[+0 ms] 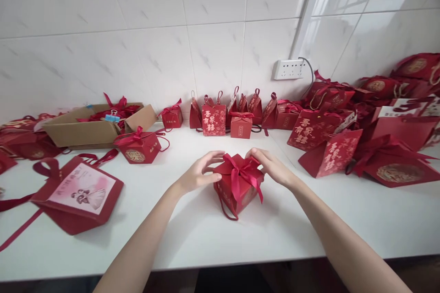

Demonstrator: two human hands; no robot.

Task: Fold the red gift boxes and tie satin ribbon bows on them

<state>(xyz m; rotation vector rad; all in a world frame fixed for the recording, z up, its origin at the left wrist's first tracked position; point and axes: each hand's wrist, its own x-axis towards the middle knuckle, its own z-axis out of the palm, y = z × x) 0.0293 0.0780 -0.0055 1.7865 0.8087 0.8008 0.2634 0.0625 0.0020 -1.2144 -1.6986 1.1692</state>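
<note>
In the middle of the white table (192, 233) a red gift box (242, 183) stands with a crimson ribbon bow (242, 171) on top. A dark red cord loop hangs down its near left side. My left hand (202, 171) is against the box's left side, the thumb at the near edge and the fingers curved behind. From the right, my right hand (270, 165) curls its fingers over the back right corner of the same box. Some fingertips of both hands are hidden behind the box.
At left lie a box with a couple's picture (85, 187), a small bowed box (142, 149) and an open cardboard carton (80, 128) of red ribbons. Several red boxes line the tiled wall, and more crowd the right, one printed with white characters (335, 153). A socket strip (292, 69) is on the wall.
</note>
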